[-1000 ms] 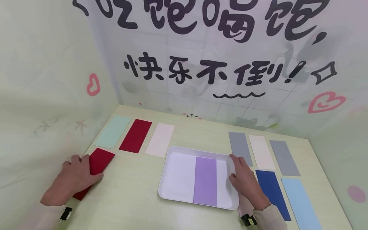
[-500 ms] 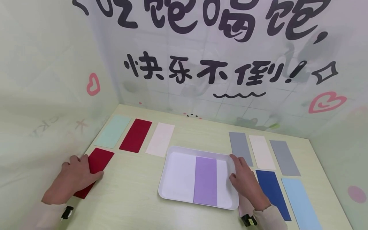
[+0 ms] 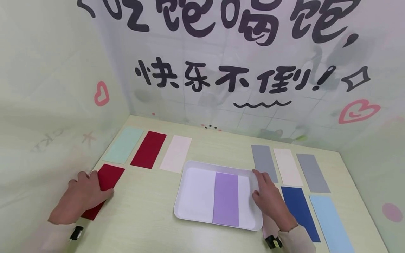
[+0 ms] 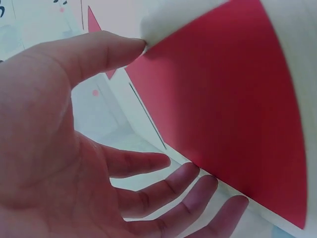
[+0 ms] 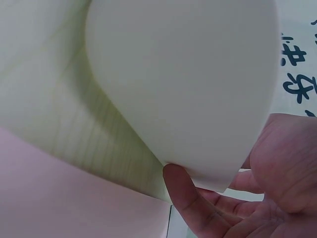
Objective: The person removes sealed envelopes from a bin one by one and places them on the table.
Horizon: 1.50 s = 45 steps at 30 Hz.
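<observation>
In the head view my left hand [image 3: 83, 192] spans a dark red rectangular card [image 3: 111, 175] lying on the table at the left. Its thumb touches one long edge and its fingertips the opposite edge, as the left wrist view shows. My right hand [image 3: 270, 198] grips the right rim of a shallow white tray [image 3: 194, 196]. In the right wrist view, fingers bear on the tray's outer wall [image 5: 183, 89]; the thumb is largely hidden behind it. A purple card [image 3: 226, 199] lies flat inside the tray, right of its middle.
Behind the left hand lie mint [image 3: 123, 144], red [image 3: 148, 149] and pale pink [image 3: 175, 153] cards. On the right are grey, cream [image 3: 288, 167], dark blue [image 3: 300, 212] and light blue [image 3: 331, 223] cards. A pink card [image 3: 268, 225] is partly hidden under the right forearm. Printed sheets wall the table.
The red card under my left hand has turned slightly, its near end shifting right and its far end left. My right hand and the tray hold their place.
</observation>
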Available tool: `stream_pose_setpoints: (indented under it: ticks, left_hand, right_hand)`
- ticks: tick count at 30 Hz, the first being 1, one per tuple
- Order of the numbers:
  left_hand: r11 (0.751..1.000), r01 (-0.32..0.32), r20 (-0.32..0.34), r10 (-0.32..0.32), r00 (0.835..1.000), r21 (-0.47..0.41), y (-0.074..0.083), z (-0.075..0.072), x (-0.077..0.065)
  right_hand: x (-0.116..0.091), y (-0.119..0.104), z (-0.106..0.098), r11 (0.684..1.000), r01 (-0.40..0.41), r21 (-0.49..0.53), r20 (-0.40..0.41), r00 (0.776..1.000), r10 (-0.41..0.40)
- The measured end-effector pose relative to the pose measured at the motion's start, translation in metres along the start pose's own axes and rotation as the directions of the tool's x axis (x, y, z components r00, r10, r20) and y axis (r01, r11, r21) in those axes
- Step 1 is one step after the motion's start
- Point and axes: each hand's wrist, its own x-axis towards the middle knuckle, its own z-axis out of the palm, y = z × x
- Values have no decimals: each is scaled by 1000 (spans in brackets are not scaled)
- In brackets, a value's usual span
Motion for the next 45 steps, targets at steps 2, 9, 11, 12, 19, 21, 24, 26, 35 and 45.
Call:
stream_pose_setpoints:
  ticks: [2,9,11,12,19,21,24,26,35,45]
  left_hand:
    - [1000,2,8,-2,1000,-21,5,-2,0]
    - [998,-67,-69,65,995,-18,39,-4,4]
    - [994,-107,-109,107,988,4,52,-4,6]
    - [992,-124,-119,123,985,5,59,-5,7]
    - [975,-223,-135,223,965,15,117,-13,10]
    - [963,-264,-148,268,952,49,134,-14,11]
    - [945,-311,-157,324,933,104,158,-16,12]
    - [933,-334,-147,353,924,137,173,-17,13]
    - [801,-490,-123,556,822,344,232,-17,18]
    - [499,-693,-21,819,574,521,284,2,16]
  right_hand:
    - [0,0,0,1000,4,-3,-4,1000,-4]
    - [1,0,0,1000,7,-4,-5,1000,-8]
    - [1,0,0,1000,7,-5,-5,1000,-7]
    - [1,0,0,1000,6,-5,-5,1000,-6]
    - [1,0,1,1000,-5,0,2,1000,5]
    - [1,1,2,1000,-6,-1,5,1000,6]
    - [1,1,1,1000,-4,0,8,1000,4]
    - [1,1,1,1000,0,-2,8,1000,0]
    - [3,1,0,1000,3,-12,4,1000,-3]
    - [2,1,2,1000,-15,-4,11,1000,15]
